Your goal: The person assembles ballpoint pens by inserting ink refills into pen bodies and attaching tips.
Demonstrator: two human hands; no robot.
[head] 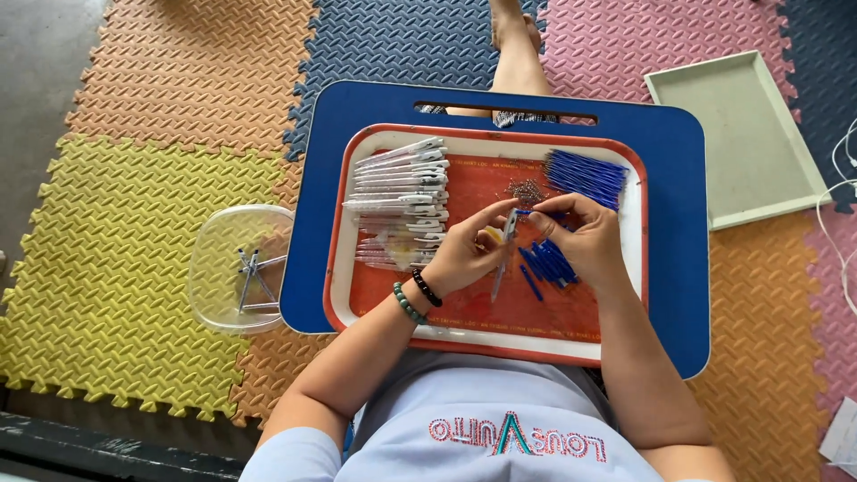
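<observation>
the left hand (460, 254) is pinching a clear pen barrel (504, 254) over the red tray (357, 299) — its long axis is running toward the person. the right hand (580, 234) is gripping a blue refill (528, 212) crosswise at the barrel's far end, fingers closed.

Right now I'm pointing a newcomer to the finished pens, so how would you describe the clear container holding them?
Start at the blue lap board carrying the orange tray. Just off the board's left edge, on the yellow foam mat, sits a clear plastic tub. It alone is see-through, with a few pens lying inside; the other loose tray is opaque pale green.
</observation>
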